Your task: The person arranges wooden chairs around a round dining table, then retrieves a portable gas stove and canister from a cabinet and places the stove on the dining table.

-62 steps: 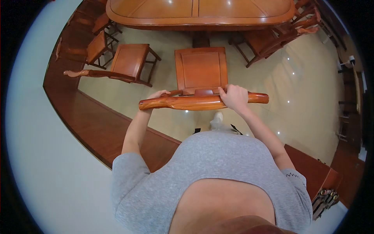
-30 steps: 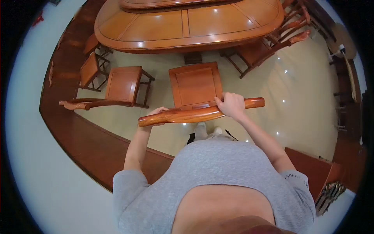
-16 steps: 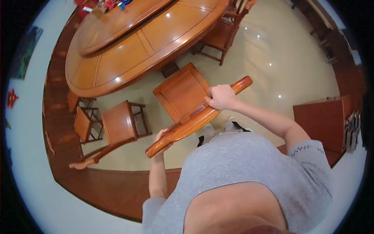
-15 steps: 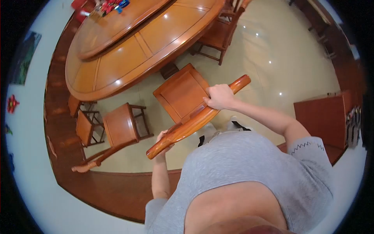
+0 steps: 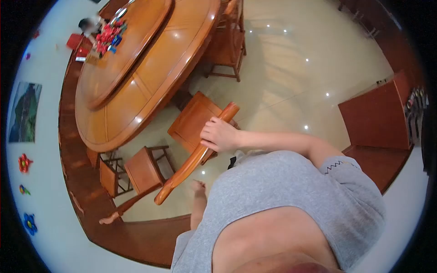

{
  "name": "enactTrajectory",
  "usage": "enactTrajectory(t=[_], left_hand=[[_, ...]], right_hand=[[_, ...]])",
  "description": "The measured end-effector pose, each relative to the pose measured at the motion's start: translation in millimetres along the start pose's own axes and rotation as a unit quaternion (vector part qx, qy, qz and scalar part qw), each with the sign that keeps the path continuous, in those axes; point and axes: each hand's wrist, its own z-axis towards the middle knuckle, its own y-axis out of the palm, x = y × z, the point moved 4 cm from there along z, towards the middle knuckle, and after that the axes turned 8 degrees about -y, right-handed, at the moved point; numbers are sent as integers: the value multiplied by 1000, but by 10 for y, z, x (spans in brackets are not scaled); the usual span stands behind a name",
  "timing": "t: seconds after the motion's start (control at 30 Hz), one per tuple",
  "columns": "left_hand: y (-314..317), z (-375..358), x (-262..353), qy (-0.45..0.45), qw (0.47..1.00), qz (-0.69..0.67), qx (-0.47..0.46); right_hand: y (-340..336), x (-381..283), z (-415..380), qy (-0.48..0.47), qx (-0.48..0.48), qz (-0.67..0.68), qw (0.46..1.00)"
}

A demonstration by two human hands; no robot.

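Note:
My right hand (image 5: pixel 221 134) is closed around the curved top rail of a wooden chair (image 5: pixel 180 175), with the fingers wrapped over the wood. The chair's square seat (image 5: pixel 191 120) faces the round table, and the rail runs slantwise in front of my body. Beside the rail's lower end, my left hand (image 5: pixel 198 185) hangs apart from the chair and looks partly open. Its fingers are small in view, and I see nothing in them.
A large round wooden table (image 5: pixel 102 125) with a raised turntable (image 5: pixel 98 84) fills the upper left. Another chair (image 5: pixel 144 170) stands at left, and one more (image 5: pixel 227 52) beyond the table edge. A red-brown cabinet (image 5: pixel 373 113) is at right. A person (image 5: pixel 91 27) is at the far side.
My left hand has let go of the rail and dropped away from it. My right hand still grips the rail. The view has turned, and the chair appears further left.

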Motion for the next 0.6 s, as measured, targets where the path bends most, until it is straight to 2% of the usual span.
enactTrajectory(t=[0.07,0.1,0.17,0.23,0.3,0.37,0.4,0.47,0.57,0.6], left_hand=[[410,-158,-207,48,992,102,-51],[670,-124,-228,68,983,152,-78],[1368,-29,-325,101,956,245,-130],[2062,11,-493,122,922,324,-175],[2725,21,-649,149,884,389,-213],[3207,-64,-744,186,843,441,-246],[3328,-108,-814,205,821,465,-260],[3858,-439,-535,-14,912,389,-127],[4475,-748,-200,-43,914,378,-139],[4654,-777,-107,-40,914,376,-148]], right_hand=[[-266,128,-315,-49,42,-13,998],[-438,236,-476,-36,46,-19,998],[-775,434,-809,-33,35,-117,992],[-1014,565,-1085,-30,47,-100,993],[-1160,838,-1414,172,-24,-60,983],[-1311,1067,-1742,174,-21,-61,983],[-1348,1211,-1914,205,-26,-57,977],[-1480,1460,-2149,230,-41,-49,971],[-1599,1693,-2402,250,-30,-33,967],[-1575,1796,-2498,287,-37,-15,957]])
